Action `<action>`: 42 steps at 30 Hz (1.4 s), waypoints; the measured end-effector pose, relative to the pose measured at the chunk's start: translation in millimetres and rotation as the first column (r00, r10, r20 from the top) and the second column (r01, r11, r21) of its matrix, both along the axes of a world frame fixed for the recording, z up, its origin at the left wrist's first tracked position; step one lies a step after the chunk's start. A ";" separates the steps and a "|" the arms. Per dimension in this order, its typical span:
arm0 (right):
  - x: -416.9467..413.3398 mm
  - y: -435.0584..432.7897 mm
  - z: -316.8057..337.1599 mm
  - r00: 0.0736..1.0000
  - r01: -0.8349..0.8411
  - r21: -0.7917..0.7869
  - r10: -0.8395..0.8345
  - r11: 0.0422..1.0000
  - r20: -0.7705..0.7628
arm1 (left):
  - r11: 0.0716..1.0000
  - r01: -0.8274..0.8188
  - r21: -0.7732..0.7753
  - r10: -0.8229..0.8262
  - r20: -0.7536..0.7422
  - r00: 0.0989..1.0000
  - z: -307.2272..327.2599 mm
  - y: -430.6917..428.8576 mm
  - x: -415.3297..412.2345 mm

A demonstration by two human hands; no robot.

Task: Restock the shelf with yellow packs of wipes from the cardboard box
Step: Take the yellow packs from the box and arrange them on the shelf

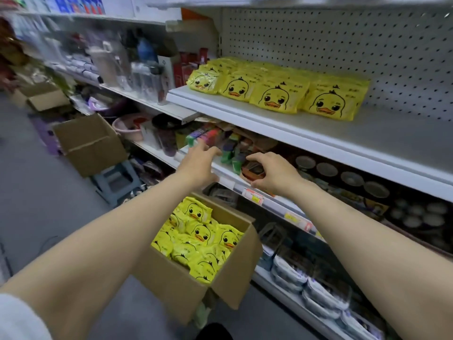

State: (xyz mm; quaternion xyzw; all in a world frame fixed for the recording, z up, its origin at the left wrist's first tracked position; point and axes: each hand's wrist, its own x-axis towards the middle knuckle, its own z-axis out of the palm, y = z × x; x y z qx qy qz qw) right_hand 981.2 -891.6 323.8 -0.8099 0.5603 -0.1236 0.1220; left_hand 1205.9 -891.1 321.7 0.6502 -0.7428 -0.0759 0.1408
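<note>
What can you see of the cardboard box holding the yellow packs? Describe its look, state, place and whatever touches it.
The cardboard box is brown card, open, its flaps folded outward. It sits low in front of the lowest shelf, one corner towards the camera. Yellow packs printed with a duck face fill it loosely, nearly to the rim. The left hand and right hand reach above it, touching neither box nor packs; the left forearm hides part of its left side.
</note>
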 end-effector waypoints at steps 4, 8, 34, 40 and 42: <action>47.4 -20.4 -27.6 0.997 -0.037 0.079 0.042 0.996 -0.058 | 0.999 -0.030 0.044 0.032 -0.042 0.999 -31.1 -10.7 46.0; 99.4 -46.7 -64.0 0.995 -0.071 0.158 0.082 0.985 -0.065 | 0.987 -0.044 0.154 0.052 -0.046 0.998 -81.7 -31.5 99.7; 268.9 -169.3 -333.3 0.907 0.397 0.502 -0.411 0.768 -0.090 | 0.750 0.091 0.655 -0.023 -0.112 0.993 -348.3 -184.9 279.9; 272.7 -173.3 -349.8 0.886 0.455 0.453 -0.341 0.766 -0.314 | 0.736 0.130 0.665 -0.061 -0.125 0.990 -373.5 -197.6 273.4; 273.5 -175.5 -353.4 0.874 0.460 0.438 -0.304 0.773 -0.380 | 0.740 0.128 0.661 -0.073 -0.111 0.991 -380.6 -203.2 269.1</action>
